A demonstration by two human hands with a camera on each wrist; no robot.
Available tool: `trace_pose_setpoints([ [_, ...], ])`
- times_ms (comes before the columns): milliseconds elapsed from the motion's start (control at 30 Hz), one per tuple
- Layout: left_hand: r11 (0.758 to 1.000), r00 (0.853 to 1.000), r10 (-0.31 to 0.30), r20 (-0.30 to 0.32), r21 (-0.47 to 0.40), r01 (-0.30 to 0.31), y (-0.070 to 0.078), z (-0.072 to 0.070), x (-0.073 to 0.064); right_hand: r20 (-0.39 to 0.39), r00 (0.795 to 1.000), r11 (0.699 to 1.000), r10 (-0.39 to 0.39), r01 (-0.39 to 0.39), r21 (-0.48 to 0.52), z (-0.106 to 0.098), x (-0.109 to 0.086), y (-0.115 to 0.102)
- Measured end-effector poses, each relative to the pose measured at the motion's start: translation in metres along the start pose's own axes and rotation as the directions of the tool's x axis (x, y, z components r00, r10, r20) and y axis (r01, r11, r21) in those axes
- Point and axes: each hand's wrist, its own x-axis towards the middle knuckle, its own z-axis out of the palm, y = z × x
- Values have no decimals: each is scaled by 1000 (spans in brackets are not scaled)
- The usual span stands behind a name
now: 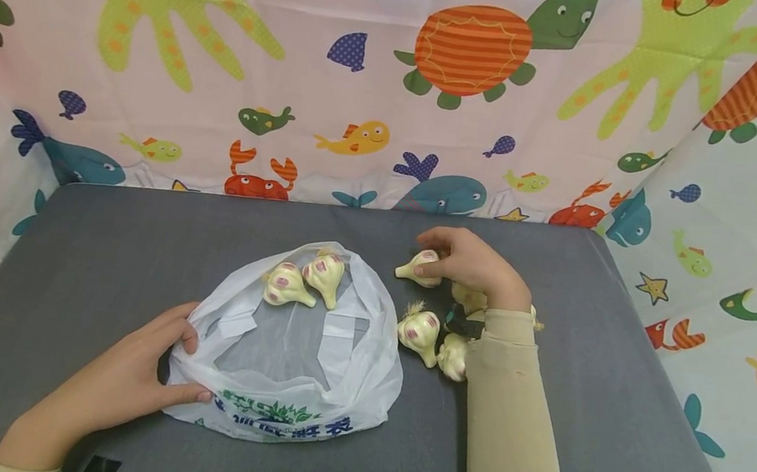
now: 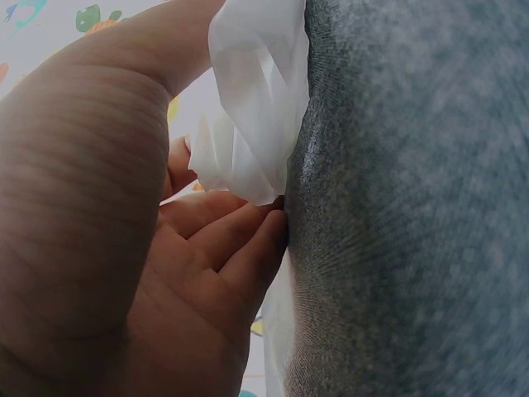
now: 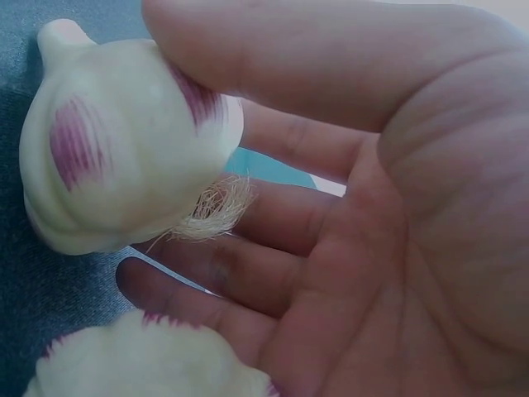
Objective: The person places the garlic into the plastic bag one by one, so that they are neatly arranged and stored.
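Observation:
A white plastic bag (image 1: 362, 388) with green and blue print stands with its mouth spread wide on the grey table. Two garlic bulbs (image 1: 286, 285) lie inside it, near the back. My left hand (image 1: 129, 371) holds the bag's left side, thumb at the front and fingers at the rim; the left wrist view shows the thin plastic (image 2: 256, 107) between them. Right of the bag, my right hand (image 1: 472, 265) grips a garlic bulb (image 3: 124, 141) with purple marks and a root tuft, thumb on top and fingers behind.
More garlic bulbs (image 1: 420, 331) lie close together right of the bag, partly hidden under my right wrist and its black strap (image 1: 463, 323). A cloth printed with sea animals (image 1: 370, 181) hangs behind the grey table (image 1: 143, 234) and along its sides.

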Motion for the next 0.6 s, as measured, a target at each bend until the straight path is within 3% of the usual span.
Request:
trace_pose_setpoints([
  [600,1000,1000,-22,16,8,21,1,-1,1,-18,1000,1000,-10,10,-3,-1,-2,-3],
])
